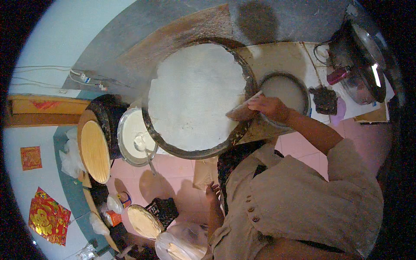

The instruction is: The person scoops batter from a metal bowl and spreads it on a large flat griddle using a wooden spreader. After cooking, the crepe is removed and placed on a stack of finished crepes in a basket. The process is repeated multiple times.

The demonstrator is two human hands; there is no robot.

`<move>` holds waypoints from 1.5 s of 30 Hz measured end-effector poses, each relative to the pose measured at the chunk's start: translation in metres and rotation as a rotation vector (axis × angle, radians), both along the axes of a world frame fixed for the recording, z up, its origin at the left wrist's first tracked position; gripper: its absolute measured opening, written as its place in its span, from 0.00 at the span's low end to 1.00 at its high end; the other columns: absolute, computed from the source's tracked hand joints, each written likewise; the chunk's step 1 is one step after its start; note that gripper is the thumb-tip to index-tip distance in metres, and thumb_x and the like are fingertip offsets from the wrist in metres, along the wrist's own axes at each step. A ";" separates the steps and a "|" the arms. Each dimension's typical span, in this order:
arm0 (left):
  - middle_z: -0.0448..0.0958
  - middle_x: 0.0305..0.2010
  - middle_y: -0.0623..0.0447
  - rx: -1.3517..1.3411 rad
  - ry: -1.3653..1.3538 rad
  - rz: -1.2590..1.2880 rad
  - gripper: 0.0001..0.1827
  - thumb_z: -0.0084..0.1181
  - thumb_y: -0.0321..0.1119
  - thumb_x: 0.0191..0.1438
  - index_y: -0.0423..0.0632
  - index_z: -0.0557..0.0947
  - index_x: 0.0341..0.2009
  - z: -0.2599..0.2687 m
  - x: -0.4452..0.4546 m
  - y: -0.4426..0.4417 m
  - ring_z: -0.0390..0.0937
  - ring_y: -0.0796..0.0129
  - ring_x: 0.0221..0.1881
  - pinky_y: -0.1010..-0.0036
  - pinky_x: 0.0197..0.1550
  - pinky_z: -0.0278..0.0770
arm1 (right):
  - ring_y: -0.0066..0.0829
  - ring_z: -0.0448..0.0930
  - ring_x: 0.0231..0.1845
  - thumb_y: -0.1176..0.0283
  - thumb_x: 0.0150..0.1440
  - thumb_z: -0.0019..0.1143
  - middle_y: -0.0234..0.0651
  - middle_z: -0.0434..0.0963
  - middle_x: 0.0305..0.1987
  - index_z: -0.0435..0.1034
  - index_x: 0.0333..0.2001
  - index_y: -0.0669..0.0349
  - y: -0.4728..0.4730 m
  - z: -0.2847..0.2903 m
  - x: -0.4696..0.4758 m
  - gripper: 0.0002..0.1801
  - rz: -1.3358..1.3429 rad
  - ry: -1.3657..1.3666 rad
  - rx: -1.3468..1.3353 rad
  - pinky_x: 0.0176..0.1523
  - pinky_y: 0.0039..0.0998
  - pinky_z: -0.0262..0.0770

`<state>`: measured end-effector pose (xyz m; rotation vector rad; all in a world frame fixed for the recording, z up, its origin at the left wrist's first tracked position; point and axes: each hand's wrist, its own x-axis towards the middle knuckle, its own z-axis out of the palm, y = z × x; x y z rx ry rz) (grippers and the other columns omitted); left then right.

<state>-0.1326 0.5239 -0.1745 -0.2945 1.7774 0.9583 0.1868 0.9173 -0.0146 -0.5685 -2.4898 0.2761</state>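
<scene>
A large round griddle [197, 153] lies before me, its surface covered by a thin white sheet of batter [198, 97] that reaches almost to the dark rim. My right hand [269, 105] grips a flat, brownish spreader [242, 110], whose tip rests over the griddle's edge on the right side. Beneath that hand is a round basin [287, 87] of cloudy greyish liquid, partly hidden by my forearm. My left hand [213, 191] hangs low beside my body, fingers loosely apart and holding nothing.
Left of the griddle stands a metal basin of white batter [131, 130] with a ladle [140, 143] in it. Farther left is a round slatted wooden board [95, 151]. A black plastic crate [164, 208] and stacked flatbreads [144, 221] stand below. A dark pot [360, 61] is at the right.
</scene>
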 end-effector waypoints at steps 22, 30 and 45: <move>0.79 0.32 0.55 0.120 0.088 -0.121 0.29 0.38 0.56 0.61 0.46 0.74 0.54 -0.003 0.031 -0.006 0.71 0.74 0.28 0.75 0.33 0.65 | 0.37 0.79 0.31 0.72 0.46 0.65 0.40 0.78 0.32 0.71 0.35 0.63 0.079 -0.008 -0.040 0.13 -0.682 0.313 -0.416 0.36 0.32 0.73; 0.79 0.32 0.54 0.170 0.131 -0.180 0.31 0.39 0.57 0.60 0.44 0.74 0.54 -0.003 0.018 -0.007 0.71 0.72 0.29 0.75 0.34 0.66 | 0.42 0.79 0.44 0.71 0.50 0.52 0.39 0.77 0.46 0.72 0.41 0.55 0.025 -0.024 -0.027 0.12 -0.345 -0.027 0.096 0.41 0.38 0.80; 0.77 0.42 0.48 0.230 0.375 -0.518 0.28 0.35 0.54 0.63 0.45 0.76 0.51 -0.025 0.004 -0.036 0.72 0.61 0.42 0.66 0.48 0.68 | 0.36 0.79 0.34 0.67 0.51 0.61 0.39 0.77 0.32 0.72 0.37 0.59 -0.016 -0.055 0.072 0.11 -0.802 0.513 -0.723 0.37 0.35 0.74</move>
